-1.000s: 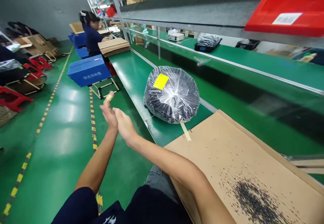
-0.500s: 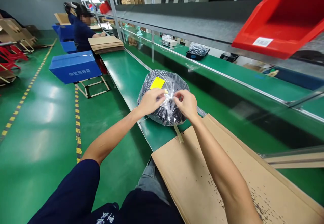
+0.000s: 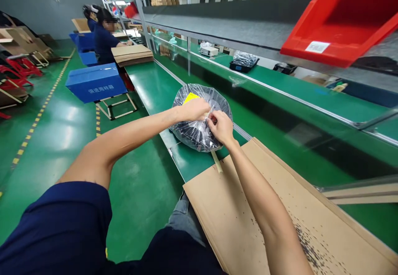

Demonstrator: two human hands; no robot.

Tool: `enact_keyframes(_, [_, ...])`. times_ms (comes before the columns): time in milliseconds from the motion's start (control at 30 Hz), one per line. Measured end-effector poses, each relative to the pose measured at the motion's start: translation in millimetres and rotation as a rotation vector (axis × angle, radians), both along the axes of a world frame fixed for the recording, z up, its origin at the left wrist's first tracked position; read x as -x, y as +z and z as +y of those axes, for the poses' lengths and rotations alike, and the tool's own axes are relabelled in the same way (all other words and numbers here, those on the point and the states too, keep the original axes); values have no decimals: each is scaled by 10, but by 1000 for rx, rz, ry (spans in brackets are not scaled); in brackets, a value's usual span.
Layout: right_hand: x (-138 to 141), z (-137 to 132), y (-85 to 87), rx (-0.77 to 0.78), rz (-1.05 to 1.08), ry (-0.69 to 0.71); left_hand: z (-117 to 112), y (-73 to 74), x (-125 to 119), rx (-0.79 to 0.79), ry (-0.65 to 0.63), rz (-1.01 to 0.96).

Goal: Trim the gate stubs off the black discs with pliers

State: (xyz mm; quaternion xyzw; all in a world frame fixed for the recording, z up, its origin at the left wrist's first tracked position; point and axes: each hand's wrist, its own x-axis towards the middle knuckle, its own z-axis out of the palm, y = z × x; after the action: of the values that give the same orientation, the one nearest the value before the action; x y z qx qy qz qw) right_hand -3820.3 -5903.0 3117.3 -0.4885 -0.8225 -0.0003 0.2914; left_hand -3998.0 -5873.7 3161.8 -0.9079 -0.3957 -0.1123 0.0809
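Item: clear plastic bag, filled with dark contents not identifiable through the film; top gathered to a bunched centre. Location: on the green worktop; landmark for all entries below.

Yellow label: on the bag's upper left, partly covered by a hand.

Left hand: over the bag's top, knuckles upward, closed on the bunched film; fingertips hidden.

Right hand: at the right of the bag's centre, thumb and fingers pinching the same bunch, almost touching the left hand.

Change noted: half a second ago the hands stood apart on either side of the bunch; the left has since rolled over and the two have closed together. Earlier still, they were pressed palm to palm, off the bag to its left. Judged meaning: reaching is over and the bag's neck is now being twisted or tied; closure looks unfinished.

Masking-tape strip: at the bag's near edge, running onto the cardboard sheet.

Cardboard sheet: nearer than the bag and to its right, bearing scattered black bits, well apart from the bag.

Blue box: left of the bag, beyond the worktop's edge.
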Motion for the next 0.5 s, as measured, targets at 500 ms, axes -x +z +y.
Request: enact_keyframes(500, [-27,23,-55,23,50,-10,29,210,-203,-7,-107,179])
